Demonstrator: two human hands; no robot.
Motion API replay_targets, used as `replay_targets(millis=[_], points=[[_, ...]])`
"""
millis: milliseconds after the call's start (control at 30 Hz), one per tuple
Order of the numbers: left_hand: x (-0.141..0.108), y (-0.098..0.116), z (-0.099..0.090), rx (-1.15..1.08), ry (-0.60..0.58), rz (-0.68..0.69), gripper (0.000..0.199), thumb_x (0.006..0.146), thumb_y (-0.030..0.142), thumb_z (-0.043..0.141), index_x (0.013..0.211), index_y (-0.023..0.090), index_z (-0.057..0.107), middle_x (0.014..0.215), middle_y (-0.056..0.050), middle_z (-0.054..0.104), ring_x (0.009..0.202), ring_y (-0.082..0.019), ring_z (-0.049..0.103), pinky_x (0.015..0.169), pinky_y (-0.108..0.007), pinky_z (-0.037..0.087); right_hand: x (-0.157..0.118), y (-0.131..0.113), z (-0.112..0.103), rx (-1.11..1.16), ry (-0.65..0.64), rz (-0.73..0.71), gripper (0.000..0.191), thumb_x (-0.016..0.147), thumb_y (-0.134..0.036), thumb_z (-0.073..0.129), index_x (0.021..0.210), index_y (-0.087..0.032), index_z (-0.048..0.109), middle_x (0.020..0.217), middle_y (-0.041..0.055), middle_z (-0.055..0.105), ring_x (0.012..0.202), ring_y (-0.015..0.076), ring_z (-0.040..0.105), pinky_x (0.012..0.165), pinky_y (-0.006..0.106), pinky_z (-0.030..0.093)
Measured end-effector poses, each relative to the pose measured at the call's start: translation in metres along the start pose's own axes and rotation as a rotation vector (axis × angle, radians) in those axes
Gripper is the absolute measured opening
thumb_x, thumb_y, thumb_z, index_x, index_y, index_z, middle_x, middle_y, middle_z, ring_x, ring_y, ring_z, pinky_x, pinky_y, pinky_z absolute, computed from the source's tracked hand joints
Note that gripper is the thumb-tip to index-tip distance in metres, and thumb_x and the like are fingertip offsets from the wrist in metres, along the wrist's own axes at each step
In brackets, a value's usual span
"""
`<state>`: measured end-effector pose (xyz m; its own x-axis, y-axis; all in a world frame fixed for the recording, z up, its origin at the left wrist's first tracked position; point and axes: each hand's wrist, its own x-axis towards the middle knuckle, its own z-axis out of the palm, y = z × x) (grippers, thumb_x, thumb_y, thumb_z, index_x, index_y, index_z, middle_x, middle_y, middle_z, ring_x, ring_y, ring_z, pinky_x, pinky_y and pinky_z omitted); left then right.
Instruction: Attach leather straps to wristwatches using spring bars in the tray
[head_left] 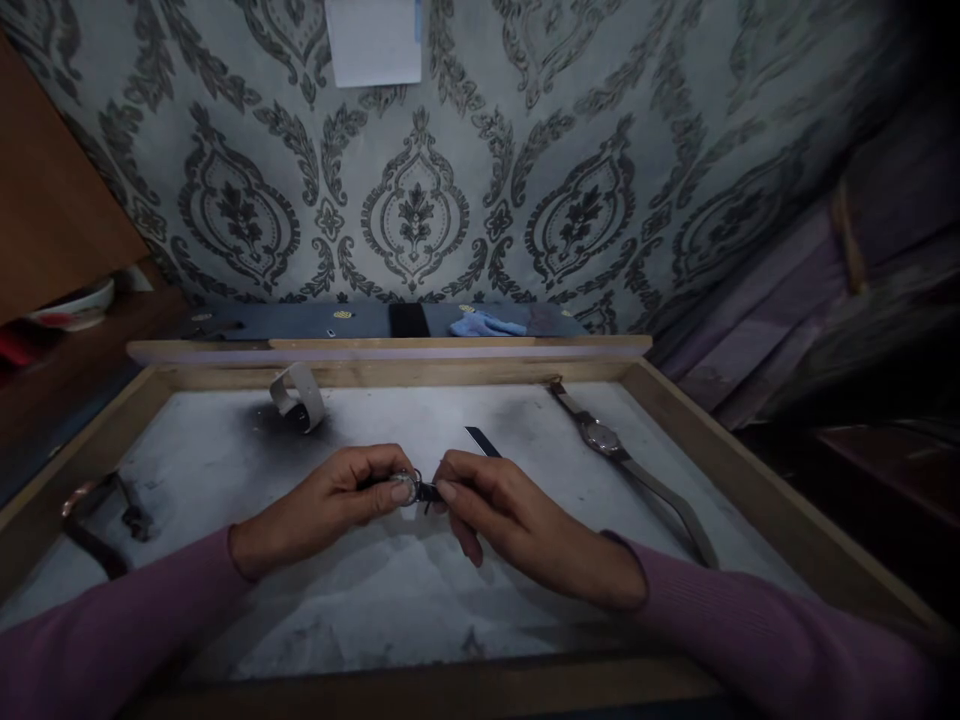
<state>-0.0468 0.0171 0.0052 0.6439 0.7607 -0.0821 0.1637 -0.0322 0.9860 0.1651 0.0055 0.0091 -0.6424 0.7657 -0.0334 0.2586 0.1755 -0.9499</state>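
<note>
A small round wristwatch (406,488) is gripped between the thumb and fingers of my left hand (322,505), above the middle of a white-lined wooden tray. My right hand (525,520) is closed in a pinch on the dark strap (428,492) at the watch's right side. My fingers hide most of the strap, and whether a small tool is in the pinch cannot be made out. Just behind my right fingers lies a flat dark strip (482,440) with a slanted end.
The shallow wooden tray (457,372) surrounds my hands with a raised rim. In it lie a long-strapped watch (600,437) at right, a pale-strapped watch (309,395) at back left, and a curved brown band (90,535) at left. Behind the rim sits a blue cloth (486,324).
</note>
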Motion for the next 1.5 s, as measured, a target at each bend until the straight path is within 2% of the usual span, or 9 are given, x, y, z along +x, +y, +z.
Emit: replay_targets(millis=[167, 267, 400, 900, 1233, 1500], points=[[-0.0007, 0.0013, -0.0009, 0.066, -0.005, 0.044, 0.019, 0.091, 0.031, 0.052, 0.087, 0.015, 0.06, 0.075, 0.002, 0.05, 0.067, -0.011, 0.041, 0.063, -0.023, 0.033, 0.0006, 0.0, -0.0017, -0.109, 0.018, -0.048, 0.028, 0.096, -0.036, 0.039, 0.075, -0.019, 0.043, 0.06, -0.0043, 0.043, 0.053, 0.0098, 0.04, 0.052, 0.024, 0.033], [-0.0013, 0.0018, -0.001, 0.119, -0.004, 0.049, 0.019, 0.092, 0.031, 0.051, 0.087, 0.015, 0.06, 0.077, 0.001, 0.051, 0.071, -0.013, 0.044, 0.066, -0.024, 0.036, 0.0001, 0.0006, -0.0013, -0.25, 0.053, -0.098, 0.028, 0.097, -0.033, 0.037, 0.073, -0.019, 0.041, 0.066, -0.0029, 0.04, 0.06, 0.0113, 0.038, 0.056, 0.025, 0.032], [-0.0028, 0.002, 0.0009, 0.179, -0.017, 0.053, 0.02, 0.093, 0.032, 0.049, 0.087, 0.016, 0.059, 0.078, 0.0, 0.05, 0.074, -0.014, 0.045, 0.068, -0.025, 0.038, -0.0015, 0.0027, 0.0008, -0.341, 0.046, -0.109, 0.028, 0.099, -0.031, 0.034, 0.074, -0.02, 0.038, 0.066, -0.0035, 0.038, 0.059, 0.0116, 0.037, 0.056, 0.026, 0.031], [-0.0034, 0.0072, 0.0031, 0.056, 0.007, 0.046, 0.019, 0.092, 0.032, 0.049, 0.085, 0.017, 0.057, 0.073, 0.003, 0.049, 0.067, -0.012, 0.042, 0.063, -0.024, 0.034, -0.0028, -0.004, 0.0003, -0.175, 0.063, -0.102, 0.032, 0.098, -0.038, 0.037, 0.072, -0.02, 0.039, 0.064, -0.0042, 0.037, 0.056, 0.0104, 0.033, 0.051, 0.024, 0.028], [-0.0047, 0.0068, 0.0018, 0.141, 0.0, 0.081, 0.019, 0.093, 0.031, 0.049, 0.086, 0.017, 0.058, 0.078, 0.001, 0.052, 0.072, -0.013, 0.045, 0.066, -0.024, 0.037, -0.0018, -0.0039, -0.0007, -0.175, 0.043, -0.103, 0.033, 0.097, -0.04, 0.037, 0.072, -0.02, 0.04, 0.065, -0.0037, 0.037, 0.057, 0.011, 0.034, 0.053, 0.025, 0.029], [-0.0044, 0.0063, 0.0014, 0.29, -0.016, 0.124, 0.021, 0.095, 0.031, 0.045, 0.087, 0.017, 0.058, 0.078, 0.0, 0.053, 0.072, -0.014, 0.047, 0.066, -0.024, 0.038, -0.0006, -0.0021, -0.0037, -0.198, -0.007, -0.089, 0.029, 0.098, -0.033, 0.038, 0.075, -0.018, 0.045, 0.068, -0.0019, 0.044, 0.062, 0.0114, 0.041, 0.059, 0.025, 0.033]])
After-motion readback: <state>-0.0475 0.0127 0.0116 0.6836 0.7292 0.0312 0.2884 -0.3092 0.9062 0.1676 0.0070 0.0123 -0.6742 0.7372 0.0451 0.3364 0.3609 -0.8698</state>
